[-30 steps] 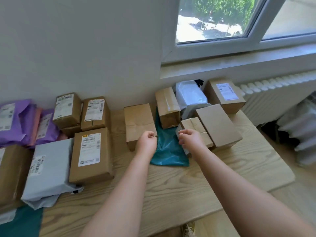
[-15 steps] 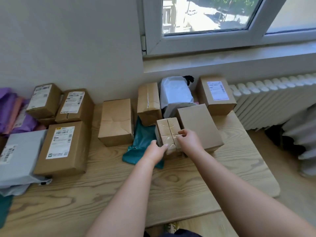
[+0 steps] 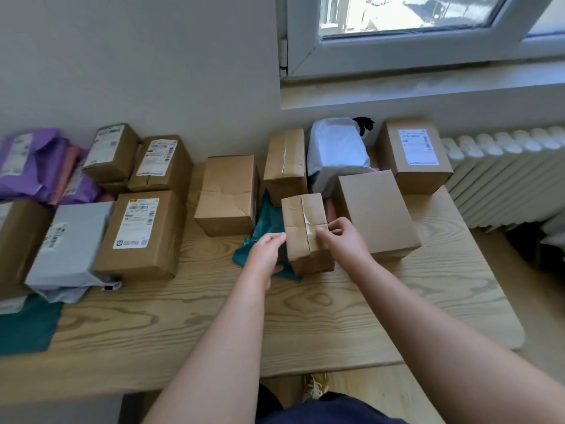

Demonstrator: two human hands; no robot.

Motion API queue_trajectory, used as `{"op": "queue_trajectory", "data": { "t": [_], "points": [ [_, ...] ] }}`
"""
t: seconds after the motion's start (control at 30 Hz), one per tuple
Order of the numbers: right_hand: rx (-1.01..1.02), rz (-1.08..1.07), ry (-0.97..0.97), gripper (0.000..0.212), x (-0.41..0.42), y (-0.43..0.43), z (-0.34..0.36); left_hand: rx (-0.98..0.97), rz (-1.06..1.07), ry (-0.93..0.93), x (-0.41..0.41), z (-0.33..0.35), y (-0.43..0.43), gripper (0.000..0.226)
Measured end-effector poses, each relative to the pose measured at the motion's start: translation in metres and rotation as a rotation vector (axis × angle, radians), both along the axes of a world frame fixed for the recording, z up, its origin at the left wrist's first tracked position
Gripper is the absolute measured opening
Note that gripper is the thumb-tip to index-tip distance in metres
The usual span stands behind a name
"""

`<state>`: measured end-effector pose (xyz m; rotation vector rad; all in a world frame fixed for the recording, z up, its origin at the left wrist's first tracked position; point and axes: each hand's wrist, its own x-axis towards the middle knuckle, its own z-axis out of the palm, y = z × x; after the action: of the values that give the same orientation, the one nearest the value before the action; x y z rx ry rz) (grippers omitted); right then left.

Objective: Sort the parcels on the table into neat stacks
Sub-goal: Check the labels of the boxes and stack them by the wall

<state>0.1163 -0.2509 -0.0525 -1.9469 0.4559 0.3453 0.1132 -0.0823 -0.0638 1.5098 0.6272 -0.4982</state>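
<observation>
Small taped box [image 3: 305, 231]: held between both hands at mid-table, upright, with a clear tape seam running down its top face. Its lower left corner overlaps the teal mailer [image 3: 269, 220]. Whether it is resting or lifted cannot be told.
Left hand [image 3: 265, 249]: fingers are curled and bunched together, with the tips pressed to the box's left edge.
Right hand [image 3: 344, 240]: the thumb is laid on the top face beside the tape seam and the fingers are curled over the right edge, so the box is gripped.
Teal mailer: lies flat on the table [image 3: 321, 316], partly covered by the held box and the left hand.
Plain box [image 3: 377, 209]: unlabelled, just right of the held box and behind the right hand.
Creased box [image 3: 227, 194]: stands left of the teal mailer, apart from the held box.
Tall taped box [image 3: 286, 166]: stands behind the held box, near the wall.
White mailer [image 3: 336, 151]: set between the tall taped box and the labelled box [image 3: 412, 154] in the back row.
Left group: large labelled box [image 3: 143, 234], with the grey mailer [image 3: 72, 240] touching its left side. Two smaller labelled boxes [image 3: 111, 151] are behind them and purple mailers [image 3: 27, 163] lie at far left.
Surroundings: a radiator [image 3: 504, 179] is beyond the table's right end and a window [image 3: 412, 26] is above it.
</observation>
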Motion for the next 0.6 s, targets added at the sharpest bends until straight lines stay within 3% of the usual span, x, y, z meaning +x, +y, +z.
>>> {"op": "queue_trajectory", "data": {
  "t": [0.13,0.47,0.6],
  "points": [
    [0.051,0.001,0.007,0.028,-0.017,0.017,0.004,-0.151,0.08,-0.013,-0.018,0.001,0.023,0.026],
    [0.159,0.089,0.121,0.04,-0.076,0.131,-0.012,-0.018,0.082,0.048,-0.082,-0.011,0.139,0.041],
    [0.203,0.093,0.203,0.038,-0.108,0.169,-0.031,0.018,0.089,0.07,-0.116,-0.022,0.171,0.037]
  ]
}}
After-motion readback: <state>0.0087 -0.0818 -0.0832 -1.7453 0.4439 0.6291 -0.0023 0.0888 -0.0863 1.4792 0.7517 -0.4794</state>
